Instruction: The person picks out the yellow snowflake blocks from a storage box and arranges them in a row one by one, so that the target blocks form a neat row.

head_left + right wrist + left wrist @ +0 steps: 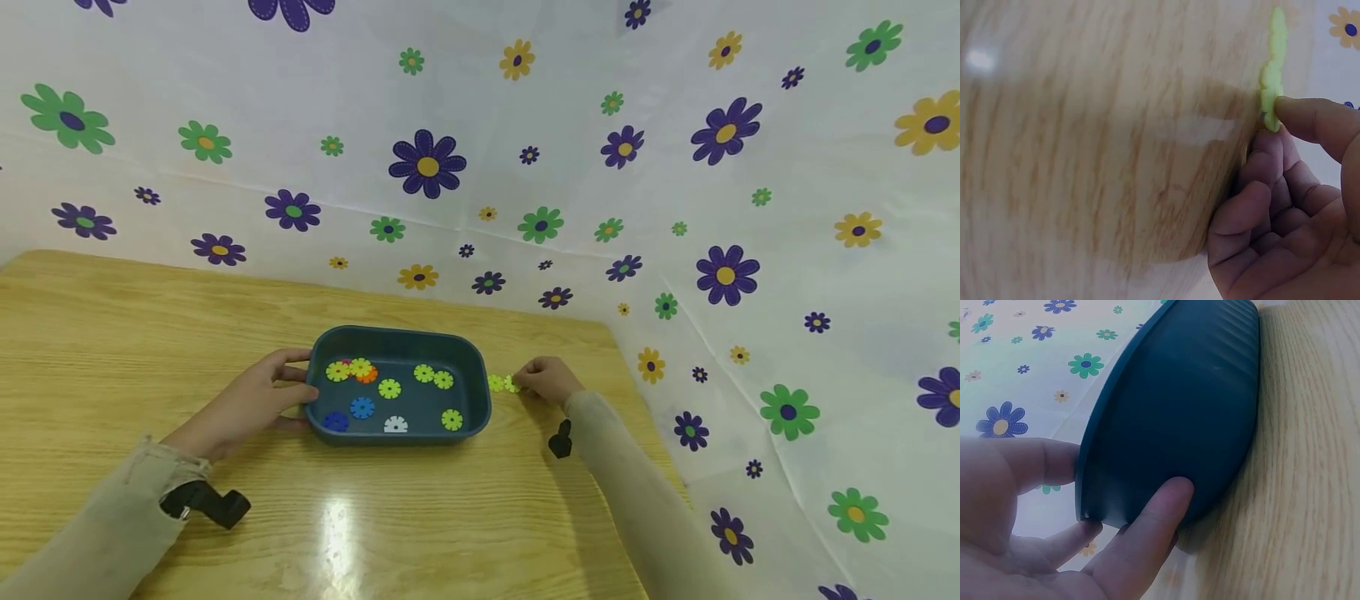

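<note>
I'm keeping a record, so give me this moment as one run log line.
left hand: touches bin at left | right hand: pinches yellow-green disc outside bin | bin: on table, notched discs inside

Tabletop: wood grain shown throughout; whether solid wood or a printed laminate is used cannot be told. Surface seen as smooth and glossy, with light thrown back in a white streak. Tray: judged moulded plastic; smooth, low-sheen outer wall, broken by shallow ribs along one side as seen in the left wrist view. Loose discs: plastic in look, evenly coloured, smooth. The same plastic look noted in the linked discs. Hanging sheet: thin, smooth, creased; cloth or plastic film not distinguished; flowers apparently printed flat. Left sleeve and right sleeve: soft matt cloth, roughened at the left cuff. Wrist mount: hard black plastic suggested.
</note>
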Available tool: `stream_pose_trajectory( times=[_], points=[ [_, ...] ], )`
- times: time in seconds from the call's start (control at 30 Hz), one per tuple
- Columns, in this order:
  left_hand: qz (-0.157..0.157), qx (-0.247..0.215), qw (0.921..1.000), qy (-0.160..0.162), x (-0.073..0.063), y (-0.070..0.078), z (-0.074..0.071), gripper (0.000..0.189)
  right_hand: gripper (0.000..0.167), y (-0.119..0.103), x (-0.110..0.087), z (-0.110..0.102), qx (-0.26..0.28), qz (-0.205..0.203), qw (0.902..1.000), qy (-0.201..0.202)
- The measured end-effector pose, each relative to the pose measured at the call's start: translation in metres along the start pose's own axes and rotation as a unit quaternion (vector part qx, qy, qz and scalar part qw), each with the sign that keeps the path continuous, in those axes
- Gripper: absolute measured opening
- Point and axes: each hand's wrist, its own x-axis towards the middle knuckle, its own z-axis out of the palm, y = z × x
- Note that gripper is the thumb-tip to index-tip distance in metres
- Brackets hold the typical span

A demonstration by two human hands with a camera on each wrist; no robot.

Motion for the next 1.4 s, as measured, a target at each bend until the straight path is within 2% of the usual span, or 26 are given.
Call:
stream_pose_trajectory(
  times=[0.37, 0.53, 0.63, 0.8, 1.0, 1.13, 1.23, 1.4],
  points=[
    [-0.002, 0.004, 1.0000, 0.000, -0.001, 0.002, 0.000, 0.071, 0.018, -0.003, -0.002, 0.002, -0.030, -0.005, 0.9995, 0.007],
    [-0.005, 0.003, 1.0000, 0.000, -0.001, 0.002, 0.000, 0.071, 0.021, -0.012, -0.008, -0.003, -0.052, -0.024, 0.9981, 0.023],
    [-0.007, 0.003, 1.0000, 0.000, 0.001, 0.001, 0.000, 0.072, 0.025, -0.027, -0.015, -0.006, -0.036, -0.044, 0.9980, 0.030],
    [-0.006, 0.008, 1.0000, -0.001, 0.001, 0.001, 0.000, 0.074, 0.031, -0.072, -0.033, -0.005, 0.009, -0.074, 0.9972, 0.000],
    [-0.001, 0.017, 0.9998, -0.004, -0.001, 0.002, 0.001, 0.074, 0.021, -0.131, -0.052, 0.023, 0.005, -0.124, 0.9911, -0.048],
    [0.001, 0.019, 0.9998, -0.007, -0.002, 0.003, 0.001, 0.074, 0.019, -0.158, -0.055, 0.049, -0.017, -0.134, 0.9863, -0.095],
    [0.000, 0.015, 0.9999, -0.007, -0.002, 0.002, 0.000, 0.073, 0.017, -0.170, -0.053, 0.067, -0.032, -0.124, 0.9846, -0.119],
    [-0.002, 0.009, 0.9999, -0.010, -0.001, 0.001, 0.000, 0.073, 0.014, -0.172, -0.044, 0.088, -0.049, -0.104, 0.9836, -0.140]
  ],
)
